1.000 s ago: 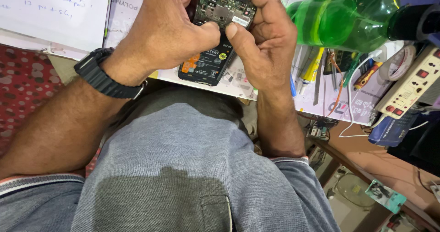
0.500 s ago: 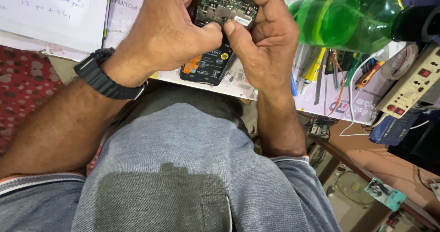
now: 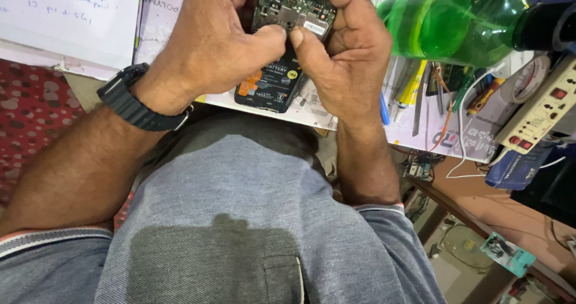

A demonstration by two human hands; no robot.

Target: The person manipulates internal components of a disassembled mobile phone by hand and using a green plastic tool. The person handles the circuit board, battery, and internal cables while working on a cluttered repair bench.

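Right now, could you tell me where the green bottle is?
In the head view, the green bottle lies on its side at upper right, beside the right hand, above the power strip.

Two hands are at work, the left hand (image 3: 210, 46) and the right hand (image 3: 345, 52), and between them is one opened phone (image 3: 282, 46) with its back cover off, showing one circuit board (image 3: 291, 10) and one black battery (image 3: 270, 82). One black wristwatch (image 3: 135, 103) sits on the left wrist. One green plastic bottle (image 3: 456, 25) lies toward the worktop's (image 3: 420, 133) right edge. One white power strip (image 3: 543, 109) lies at that edge, with one roll of tape (image 3: 523, 82) just beside it. One white sheet of handwritten notes (image 3: 66, 16) covers the far left corner. The small tools beside the bottle overlap too much to count exactly.
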